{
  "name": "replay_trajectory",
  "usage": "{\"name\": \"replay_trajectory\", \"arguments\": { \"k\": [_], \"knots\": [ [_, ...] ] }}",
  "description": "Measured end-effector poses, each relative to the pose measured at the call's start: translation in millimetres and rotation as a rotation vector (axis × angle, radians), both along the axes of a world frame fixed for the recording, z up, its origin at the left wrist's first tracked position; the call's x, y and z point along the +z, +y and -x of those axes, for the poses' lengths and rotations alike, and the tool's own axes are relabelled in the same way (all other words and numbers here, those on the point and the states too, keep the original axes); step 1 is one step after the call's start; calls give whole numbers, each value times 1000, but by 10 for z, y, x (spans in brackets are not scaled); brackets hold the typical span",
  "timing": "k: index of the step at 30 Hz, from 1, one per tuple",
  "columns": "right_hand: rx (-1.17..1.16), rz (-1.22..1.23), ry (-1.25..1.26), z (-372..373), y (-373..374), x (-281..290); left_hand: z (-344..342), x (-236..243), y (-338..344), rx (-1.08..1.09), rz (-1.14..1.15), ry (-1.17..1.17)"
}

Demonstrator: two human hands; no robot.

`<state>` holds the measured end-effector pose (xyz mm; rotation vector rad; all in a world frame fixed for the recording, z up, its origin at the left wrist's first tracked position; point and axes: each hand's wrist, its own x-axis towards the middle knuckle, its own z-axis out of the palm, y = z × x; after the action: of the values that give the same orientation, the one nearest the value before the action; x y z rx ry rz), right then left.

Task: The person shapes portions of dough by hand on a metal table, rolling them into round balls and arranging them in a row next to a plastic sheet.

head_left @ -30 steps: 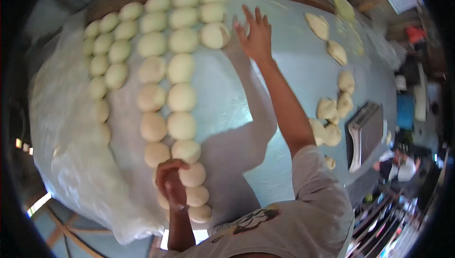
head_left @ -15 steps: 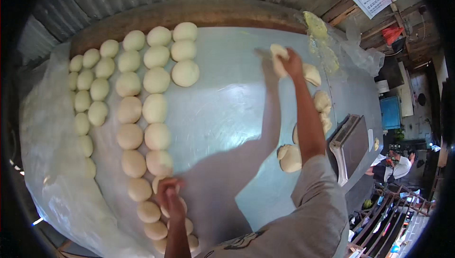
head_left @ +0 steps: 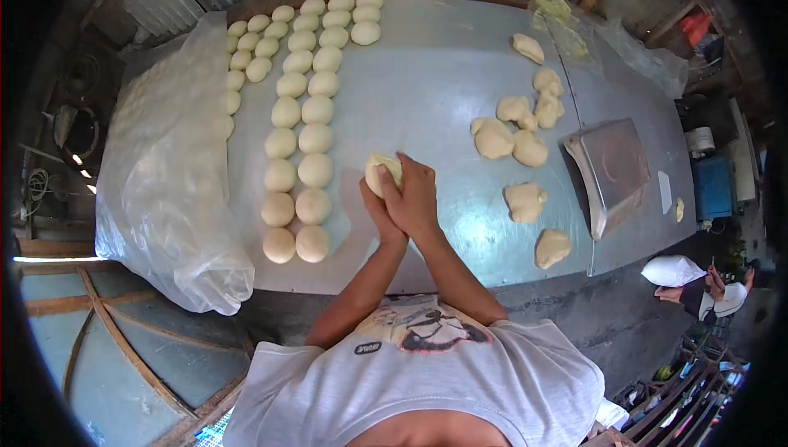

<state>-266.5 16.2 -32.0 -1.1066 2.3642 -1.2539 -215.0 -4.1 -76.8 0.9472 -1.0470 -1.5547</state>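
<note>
- Cupping a dough piece together, the left hand and right hand are closed around it; half a second ago they were well apart.
- The right hand has come back from the far right of the table, where it alone gripped a lump of dough.
- The left hand has left the near end of the rows of dough balls, and those closest balls now show uncovered.
- The dough piece is now in front of the shirt, between the rows and the loose lumps.
- One lump lies on its own at the far end, clear of the arm that reached there before.
- The scale stays right of the lumps, and the plastic sheet stays on the left side.
</note>
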Motion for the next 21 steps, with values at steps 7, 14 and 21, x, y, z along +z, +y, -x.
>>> {"name": "replay_trajectory", "arguments": {
  "k": [7, 14, 21],
  "knots": [
    [126, 16, 15, 599, 862, 327, -552, 85, 519, -482, -253, 113],
    [42, -487, -23, -213, 1631, -1081, -1176, -706, 1256, -243, -1263, -239],
    [-71, 484, -452, -231, 1084, 27, -522, 181, 970, 284, 279, -135]
  ]
}}
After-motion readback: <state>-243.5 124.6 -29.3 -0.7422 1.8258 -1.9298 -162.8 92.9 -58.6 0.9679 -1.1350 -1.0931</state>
